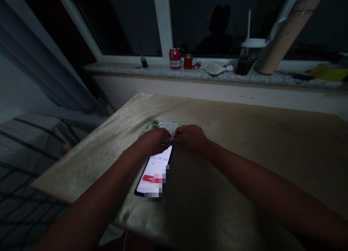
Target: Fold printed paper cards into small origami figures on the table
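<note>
A flat packet or paper (166, 124), printed in green, yellow and white with lines of text, lies on the table under my hands. My left hand (156, 141) has its fingers curled over the near edge of this printed packet. Against it on the right, my right hand (191, 138) is closed on the same packet, fingertips almost meeting those of the left. A small dark tip shows beyond the right knuckles; I cannot tell what it is. Just below my left hand rests a lit phone (155, 167) with a running timer, its lower right part pixelated.
A cloth-covered table (244, 135) reaches toward the window sill (160, 69). On the sill stand a red can (175, 58), a small red jar (187, 61), a crumpled wrapper (214, 68), a cup with a straw (247, 58) and a leaning cardboard tube (288, 37). A curtain (46, 55) hangs left.
</note>
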The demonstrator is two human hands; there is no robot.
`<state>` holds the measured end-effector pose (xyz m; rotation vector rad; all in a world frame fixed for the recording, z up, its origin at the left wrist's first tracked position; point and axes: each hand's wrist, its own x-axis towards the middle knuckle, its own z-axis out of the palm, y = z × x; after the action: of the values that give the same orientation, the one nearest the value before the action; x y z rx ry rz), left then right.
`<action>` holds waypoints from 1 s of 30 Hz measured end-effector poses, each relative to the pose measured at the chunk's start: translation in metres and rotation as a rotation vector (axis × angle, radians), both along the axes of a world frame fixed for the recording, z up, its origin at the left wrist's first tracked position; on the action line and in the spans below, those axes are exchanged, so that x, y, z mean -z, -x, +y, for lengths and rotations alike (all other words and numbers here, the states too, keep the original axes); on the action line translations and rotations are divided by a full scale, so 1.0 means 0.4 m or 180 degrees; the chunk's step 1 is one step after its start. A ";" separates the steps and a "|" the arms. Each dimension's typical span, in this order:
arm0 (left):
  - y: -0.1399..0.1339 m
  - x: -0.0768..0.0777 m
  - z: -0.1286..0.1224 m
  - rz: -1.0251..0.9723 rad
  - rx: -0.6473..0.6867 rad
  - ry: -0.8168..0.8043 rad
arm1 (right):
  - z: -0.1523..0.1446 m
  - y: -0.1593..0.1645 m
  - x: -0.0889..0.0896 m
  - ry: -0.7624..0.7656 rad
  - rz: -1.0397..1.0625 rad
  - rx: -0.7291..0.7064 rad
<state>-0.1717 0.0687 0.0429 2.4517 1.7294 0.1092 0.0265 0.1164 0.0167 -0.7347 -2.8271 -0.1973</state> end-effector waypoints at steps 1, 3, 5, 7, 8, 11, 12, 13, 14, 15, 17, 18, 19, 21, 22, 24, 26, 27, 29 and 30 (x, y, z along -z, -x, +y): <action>-0.001 -0.001 -0.002 0.0005 -0.0003 -0.0020 | -0.002 -0.006 -0.003 -0.0006 0.0046 0.0021; -0.005 -0.006 -0.005 0.0011 0.0003 -0.0054 | -0.007 -0.018 -0.010 -0.0026 0.0122 0.0051; -0.010 -0.013 -0.007 0.0008 0.0036 -0.0081 | -0.014 -0.029 -0.020 -0.0054 0.0180 0.0084; -0.018 -0.021 -0.010 0.0008 0.0083 -0.0110 | -0.021 -0.041 -0.032 -0.0087 0.0230 0.0129; -0.023 -0.025 -0.011 0.0011 0.0109 -0.0123 | -0.024 -0.047 -0.038 -0.0103 0.0254 0.0150; -0.043 -0.036 -0.016 0.0023 0.0173 -0.0164 | -0.034 -0.068 -0.055 -0.0150 0.0326 0.0209; -0.050 -0.040 -0.018 0.0021 0.0190 -0.0179 | -0.038 -0.076 -0.060 -0.0161 0.0348 0.0227; -0.059 -0.044 -0.021 0.0017 0.0207 -0.0194 | -0.042 -0.085 -0.065 -0.0171 0.0371 0.0245; -0.067 -0.049 -0.024 0.0010 0.0227 -0.0207 | -0.046 -0.094 -0.070 -0.0180 0.0395 0.0264; -0.075 -0.055 -0.027 0.0001 0.0249 -0.0218 | -0.051 -0.105 -0.076 -0.0188 0.0421 0.0286; -0.092 -0.070 -0.032 -0.0017 0.0302 -0.0234 | -0.060 -0.128 -0.086 -0.0207 0.0491 0.0332; -0.100 -0.078 -0.034 -0.0024 0.0326 -0.0245 | -0.065 -0.141 -0.090 -0.0219 0.0540 0.0359; -0.108 -0.086 -0.036 -0.0032 0.0354 -0.0255 | -0.069 -0.155 -0.095 -0.0232 0.0600 0.0389; -0.123 -0.102 -0.036 -0.0051 0.0431 -0.0282 | -0.076 -0.186 -0.104 -0.0261 0.0752 0.0455; -0.132 -0.109 -0.036 -0.0061 0.0479 -0.0298 | -0.080 -0.203 -0.108 -0.0277 0.0840 0.0495; -0.151 -0.122 -0.033 -0.0087 0.0577 -0.0332 | -0.089 -0.240 -0.118 -0.0302 0.1021 0.0544; -0.174 -0.133 -0.032 -0.0147 0.0666 -0.0357 | -0.101 -0.279 -0.129 -0.0312 0.1200 0.0541; -0.187 -0.138 -0.031 -0.0197 0.0713 -0.0359 | -0.108 -0.300 -0.135 -0.0322 0.1294 0.0543; -0.214 -0.148 -0.031 -0.0339 0.0795 -0.0360 | -0.123 -0.342 -0.144 -0.0364 0.1489 0.0571; -0.227 -0.152 -0.032 -0.0426 0.0825 -0.0350 | -0.131 -0.363 -0.148 -0.0390 0.1590 0.0604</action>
<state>-0.0807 0.0559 0.1038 2.6532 1.3742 0.3393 0.1716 0.0641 0.0759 -0.8822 -2.2566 -0.1840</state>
